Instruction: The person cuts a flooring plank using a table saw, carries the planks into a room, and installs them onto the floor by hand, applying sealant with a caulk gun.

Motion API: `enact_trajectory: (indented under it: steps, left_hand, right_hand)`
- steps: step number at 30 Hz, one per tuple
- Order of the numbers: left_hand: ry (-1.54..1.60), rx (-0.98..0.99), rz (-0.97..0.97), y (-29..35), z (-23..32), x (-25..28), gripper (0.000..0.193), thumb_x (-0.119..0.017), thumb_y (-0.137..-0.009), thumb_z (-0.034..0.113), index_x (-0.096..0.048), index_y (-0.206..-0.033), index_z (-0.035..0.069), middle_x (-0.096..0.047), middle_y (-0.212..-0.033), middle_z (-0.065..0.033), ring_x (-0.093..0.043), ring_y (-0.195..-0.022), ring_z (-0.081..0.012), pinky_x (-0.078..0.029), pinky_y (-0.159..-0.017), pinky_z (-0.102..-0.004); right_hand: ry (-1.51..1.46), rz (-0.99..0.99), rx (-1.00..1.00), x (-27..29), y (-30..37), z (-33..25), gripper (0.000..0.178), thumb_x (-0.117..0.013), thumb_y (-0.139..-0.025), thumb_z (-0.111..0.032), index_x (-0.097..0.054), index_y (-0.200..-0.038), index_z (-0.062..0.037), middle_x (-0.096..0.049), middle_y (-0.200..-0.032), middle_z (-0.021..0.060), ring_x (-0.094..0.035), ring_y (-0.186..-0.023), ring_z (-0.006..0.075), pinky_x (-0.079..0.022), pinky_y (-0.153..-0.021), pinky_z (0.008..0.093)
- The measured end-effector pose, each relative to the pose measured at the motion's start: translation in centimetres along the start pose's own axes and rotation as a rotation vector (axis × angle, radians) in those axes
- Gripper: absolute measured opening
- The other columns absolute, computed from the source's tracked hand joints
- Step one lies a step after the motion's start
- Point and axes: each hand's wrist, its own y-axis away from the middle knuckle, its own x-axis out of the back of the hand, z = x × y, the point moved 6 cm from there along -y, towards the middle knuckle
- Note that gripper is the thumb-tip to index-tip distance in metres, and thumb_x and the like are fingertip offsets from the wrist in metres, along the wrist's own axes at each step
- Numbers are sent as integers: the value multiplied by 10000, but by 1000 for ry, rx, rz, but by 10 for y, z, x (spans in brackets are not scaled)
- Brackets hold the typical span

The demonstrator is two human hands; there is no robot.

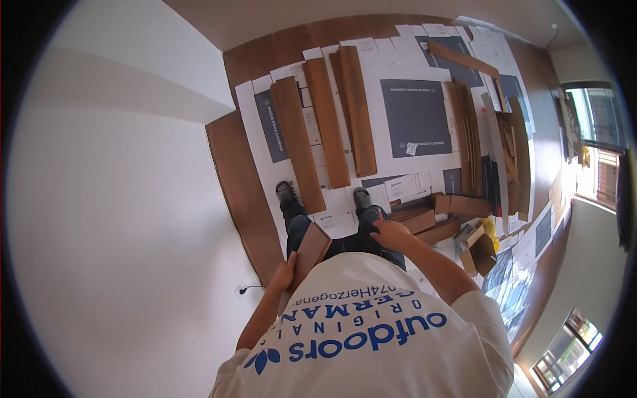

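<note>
My left hand point(286, 270) is closed on the edge of a short brown plank point(310, 249), held tilted beside my left thigh; part of the plank is hidden behind my shirt. By my right thigh, my right hand point(390, 233) has its fingers closed. A small bit of red shows at its fingertips, too small to name. Beyond my feet lie several long brown floor planks point(296, 142), among them a middle one point(327, 123) and a pair at the right point(358, 109).
White cardboard sheets with dark panels point(418, 116) cover the brown floor point(232, 159). More planks point(464, 136) and opened boxes point(479, 255) lie at the right. A white wall point(133, 219) with a plugged-in black cord point(251, 288) runs along the left.
</note>
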Motion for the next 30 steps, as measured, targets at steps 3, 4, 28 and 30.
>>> enact_trajectory:
  steps: [3, 4, 28, 30]
  left_hand:
    - [-5, -47, -99, -23, -5, 57, 795, -225, -1077, 588, -630, -1261, -71, -654, -1200, -332, -623, -1154, -440, -435, -1052, -414]
    - [36, -106, -121, -35, -2, 77, 774, -221, -1080, 579, -643, -1248, -48, -662, -1204, -311, -630, -1144, -433, -440, -1043, -422]
    - [-430, 278, -313, -49, -13, 152, 984, -176, -1001, 748, -530, -1407, -76, -603, -1342, -303, -605, -1221, -413, -409, -1090, -433]
    - [-385, 333, -339, -33, 4, 165, 1001, -196, -998, 756, -468, -1448, -95, -579, -1381, -297, -598, -1250, -352, -401, -1094, -391]
  right_hand:
    - [-19, -31, -172, -47, -3, -39, 327, -622, -935, -307, -659, -1218, -148, -697, -1157, 174, -653, -1118, 359, -548, -906, 482]
    - [18, -15, -160, -79, -6, -50, 308, -639, -913, -272, -673, -1199, -163, -703, -1139, 169, -659, -1106, 353, -551, -903, 476]
    - [-976, 414, -400, -196, 8, -98, 250, -568, -966, -248, -752, -1027, -91, -712, -947, 239, -685, -929, 435, -554, -826, 481]
    - [-983, 300, -427, -183, 20, -104, 254, -565, -976, -245, -758, -1051, -97, -729, -1002, 207, -693, -966, 402, -543, -871, 456]
